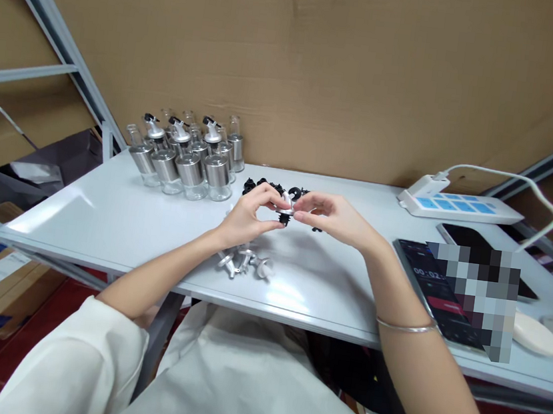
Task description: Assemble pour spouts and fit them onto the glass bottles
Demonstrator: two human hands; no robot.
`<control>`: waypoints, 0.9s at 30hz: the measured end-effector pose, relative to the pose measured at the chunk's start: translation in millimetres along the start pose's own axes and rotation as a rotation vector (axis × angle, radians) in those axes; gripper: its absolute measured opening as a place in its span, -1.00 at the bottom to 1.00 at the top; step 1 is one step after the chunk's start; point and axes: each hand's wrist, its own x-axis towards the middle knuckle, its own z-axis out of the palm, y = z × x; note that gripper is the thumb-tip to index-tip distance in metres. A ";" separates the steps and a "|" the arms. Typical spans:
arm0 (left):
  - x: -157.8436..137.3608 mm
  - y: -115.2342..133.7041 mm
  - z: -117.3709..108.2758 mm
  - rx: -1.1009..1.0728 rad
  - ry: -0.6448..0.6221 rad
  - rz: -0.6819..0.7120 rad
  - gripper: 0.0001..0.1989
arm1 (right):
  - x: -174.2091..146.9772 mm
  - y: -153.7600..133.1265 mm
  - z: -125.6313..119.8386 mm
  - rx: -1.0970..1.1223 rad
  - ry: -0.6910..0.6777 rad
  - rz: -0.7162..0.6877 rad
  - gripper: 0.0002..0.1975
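Hands (248,217) pinch spout (285,209).

Two hands meet over a small pourer cap above the middle of the desk.

The left hand (248,217) and right hand (330,217) pinch a silver spout with black stopper (285,209) between their fingertips. Loose silver spouts (244,262) lie near the desk's (104,213) front edge, black stoppers (273,188) behind the hands, glass bottles (186,156) toward the back left corner, a power strip (458,206) at back right.
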 end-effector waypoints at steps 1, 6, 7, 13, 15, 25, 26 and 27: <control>-0.3 0.1 0.4 0.016 0.001 0.024 -0.77 | -0.1 -1.1 0.6 0.004 -0.011 0.001 -0.66; -1.4 0.7 2.1 0.095 -0.001 0.138 -0.75 | -0.3 -3.5 4.0 0.018 -0.092 0.013 -0.63; -1.6 1.1 2.3 0.105 -0.003 0.150 -0.75 | -0.3 -3.5 4.0 0.022 -0.103 0.019 -0.62; -2.0 2.0 3.9 0.118 -0.027 0.168 -0.73 | -0.8 -4.0 1.4 0.057 -0.110 0.036 -0.61; -2.1 1.3 3.9 0.114 -0.033 0.166 -0.65 | -1.5 -4.4 0.9 0.069 -0.093 0.028 -0.61; -3.6 1.5 1.9 0.190 -0.066 0.219 -0.67 | -1.4 -3.8 -0.8 0.090 -0.085 0.020 -0.63; -3.8 1.5 2.0 0.190 -0.057 0.227 -0.68 | -1.2 -3.7 -1.0 0.092 -0.089 0.021 -0.63; -3.9 1.5 2.0 0.190 -0.050 0.233 -0.68 | -1.2 -3.6 -1.2 0.094 -0.094 0.023 -0.63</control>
